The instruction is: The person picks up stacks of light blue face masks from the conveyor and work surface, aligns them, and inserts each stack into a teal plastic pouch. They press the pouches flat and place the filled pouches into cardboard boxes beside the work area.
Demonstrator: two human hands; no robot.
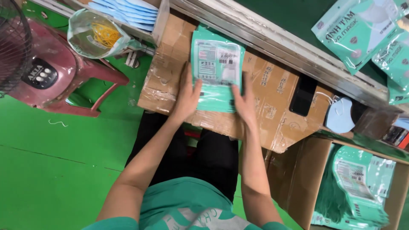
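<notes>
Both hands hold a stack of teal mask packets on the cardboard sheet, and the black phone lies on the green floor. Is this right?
Not quite. In the head view the black phone lies on the cardboard sheet, not on the floor. The left hand and right hand do hold the teal packets.

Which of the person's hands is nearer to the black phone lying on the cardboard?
The right hand. It holds the right edge of the green mask packet, with the black phone further to its right. The left hand is on the packet's far side.
</notes>
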